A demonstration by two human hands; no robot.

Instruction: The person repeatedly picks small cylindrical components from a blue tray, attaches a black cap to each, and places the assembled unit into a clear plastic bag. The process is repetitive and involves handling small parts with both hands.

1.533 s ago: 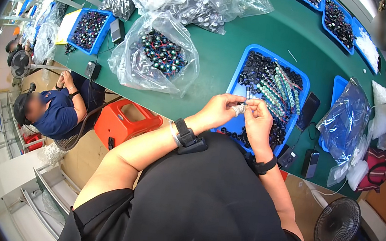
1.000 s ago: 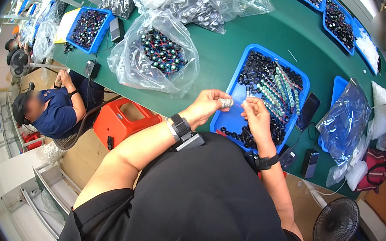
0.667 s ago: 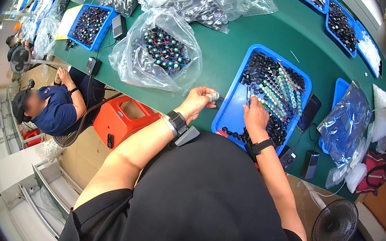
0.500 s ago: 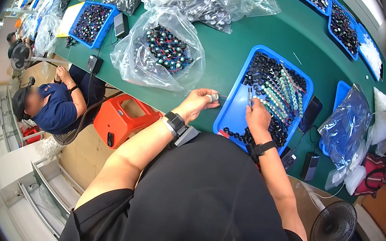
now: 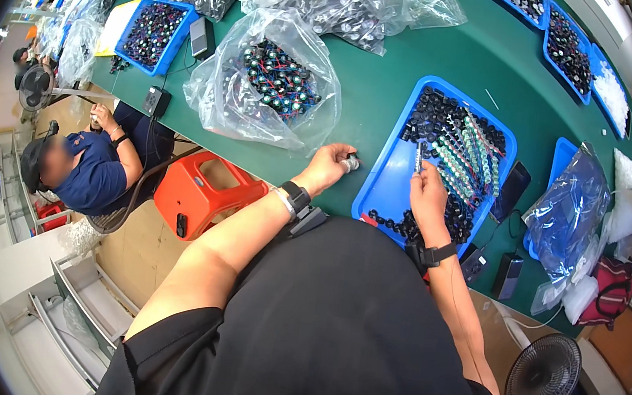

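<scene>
My left hand [image 5: 325, 170] is closed in a pinch over the green table, just left of a blue tray [image 5: 366, 197]. Between its fingertips is a small black cap-like part [image 5: 352, 155], with something pale grey beside it, too small to make out. Over the tray, my right hand [image 5: 428, 198] is closed around a slim silver, pen-like tool [image 5: 419, 158] that points away from me. Loose black round parts [image 5: 430, 117] fill the tray's far end and right side. Rows of pale green round pieces with thin wires [image 5: 458, 161] lie across them.
A clear plastic bag [image 5: 214, 98] of wired black parts lies open left of my hands. A dark phone [image 5: 512, 192] rests by the tray's right side. Further left, a person [image 5: 103, 163] sits beyond an orange stool [image 5: 194, 194]. A fan [image 5: 544, 376] stands at lower right.
The black part now shows at my left fingertips, where mostly the pale grey thing showed before. My right hand with the slim tool has barely shifted over the tray.
</scene>
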